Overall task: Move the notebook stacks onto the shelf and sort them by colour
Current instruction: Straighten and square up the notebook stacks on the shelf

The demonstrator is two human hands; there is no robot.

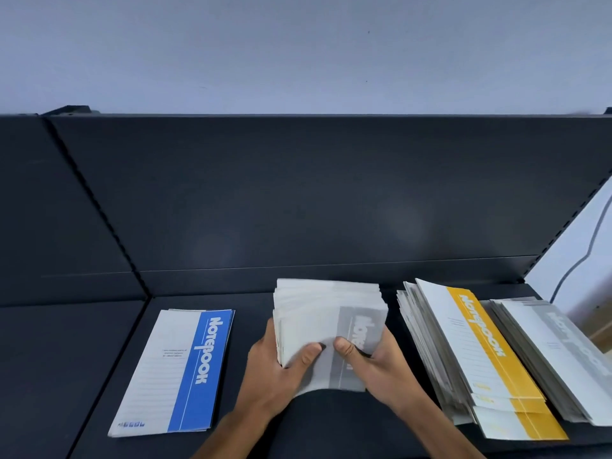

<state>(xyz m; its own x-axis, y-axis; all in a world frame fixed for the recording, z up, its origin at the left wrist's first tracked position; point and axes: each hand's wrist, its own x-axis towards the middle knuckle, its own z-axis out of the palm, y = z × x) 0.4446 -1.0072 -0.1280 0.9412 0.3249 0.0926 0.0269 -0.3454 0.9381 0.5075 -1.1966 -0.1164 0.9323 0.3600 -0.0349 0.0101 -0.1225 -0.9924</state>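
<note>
I hold a thick stack of grey-striped notebooks [326, 321] over the middle of the dark shelf [92, 352]. My left hand [276, 366] grips its left edge with the thumb on top. My right hand [371, 359] grips its right edge, thumb on the grey stripe. A thin pile of blue-striped notebooks [178, 372] lies flat to the left. To the right lies a tall, slipping pile of yellow-striped notebooks [473, 356], and beside it a pile of grey-striped notebooks [559, 356] at the far right.
The shelf's dark back panel [314, 193] rises behind the piles, with slotted uprights at left and right. A second shelf bay [39, 342] lies to the left. A pale wall stands above and to the right.
</note>
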